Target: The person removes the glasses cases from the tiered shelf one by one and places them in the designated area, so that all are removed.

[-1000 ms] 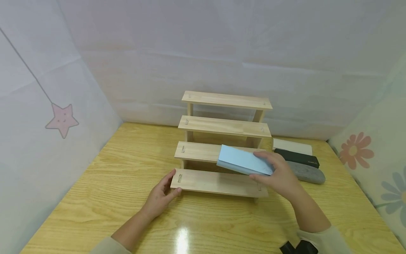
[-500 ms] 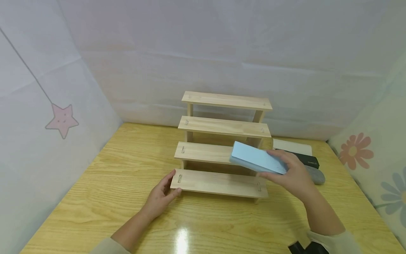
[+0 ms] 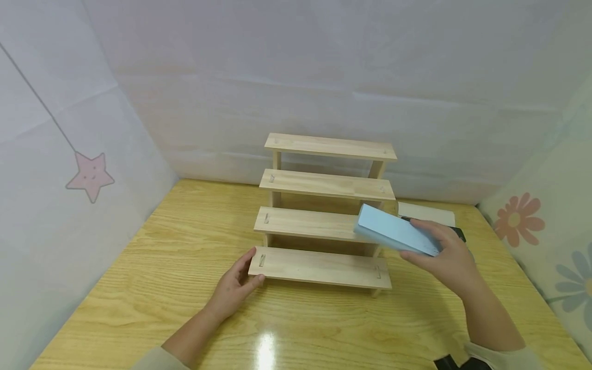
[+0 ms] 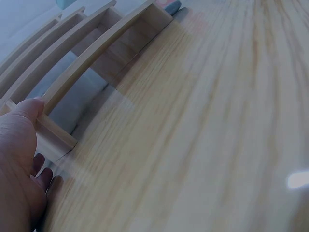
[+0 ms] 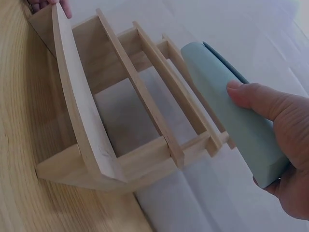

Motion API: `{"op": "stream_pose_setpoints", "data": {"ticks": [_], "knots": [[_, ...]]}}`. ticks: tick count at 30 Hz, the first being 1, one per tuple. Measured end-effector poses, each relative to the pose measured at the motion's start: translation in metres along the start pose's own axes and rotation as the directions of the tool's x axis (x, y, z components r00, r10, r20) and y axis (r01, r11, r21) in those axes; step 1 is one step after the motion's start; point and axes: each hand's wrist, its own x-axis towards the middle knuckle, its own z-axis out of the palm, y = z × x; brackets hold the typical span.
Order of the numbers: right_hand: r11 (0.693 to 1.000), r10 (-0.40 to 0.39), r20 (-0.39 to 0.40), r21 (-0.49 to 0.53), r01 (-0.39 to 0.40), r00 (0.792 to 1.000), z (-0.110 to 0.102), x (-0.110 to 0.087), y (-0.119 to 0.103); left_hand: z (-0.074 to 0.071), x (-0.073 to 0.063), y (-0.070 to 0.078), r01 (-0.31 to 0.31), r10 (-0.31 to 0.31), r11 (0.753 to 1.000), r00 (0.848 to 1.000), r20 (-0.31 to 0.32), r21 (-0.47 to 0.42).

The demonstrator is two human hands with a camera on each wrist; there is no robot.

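Note:
A four-step-like wooden display stand (image 3: pixel 319 267), made of several tiered pale boards, stands on the table. My left hand (image 3: pixel 233 288) holds the left end of its lowest board; in the left wrist view the thumb of this hand (image 4: pixel 17 159) lies against the board's end, the other fingers beside the side panel. Right of the stand, my right hand (image 3: pixel 446 257) grips a light blue glasses case (image 3: pixel 398 228) by its right end, thumb on the near side. In the right wrist view the tilted case (image 5: pixel 231 111) is off the boards, with a flap seam along its edge.
Behind the right hand lie a cream-coloured flat item (image 3: pixel 427 213) and a black case (image 3: pixel 460 234), partly covered. Pale fabric walls (image 3: pixel 324 77) enclose the wood-grain table (image 3: pixel 185 241) at the back and sides.
My right hand has moved right with the blue glasses case, away from above the stand, and now covers most of the grey case. My left hand has stayed in place.

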Motion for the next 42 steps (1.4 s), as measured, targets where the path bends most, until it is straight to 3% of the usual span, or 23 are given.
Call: {"op": "stream_pose_setpoints", "data": {"ticks": [27, 42], "knots": [[0.987, 0.155, -0.010, -0.033, -0.156, 0.988, -0.023, -0.016, 0.042, 0.000, 0.000, -0.001, 0.007, -0.007, 1.000, 1.000, -0.001, 0.023], [0.982, 0.168, -0.045, -0.081, -0.171, 0.985, -0.025, -0.025, 0.066, 0.000, -0.001, 0.000, 0.007, -0.007, 1.000, 1.000, 0.001, 0.027]]}}
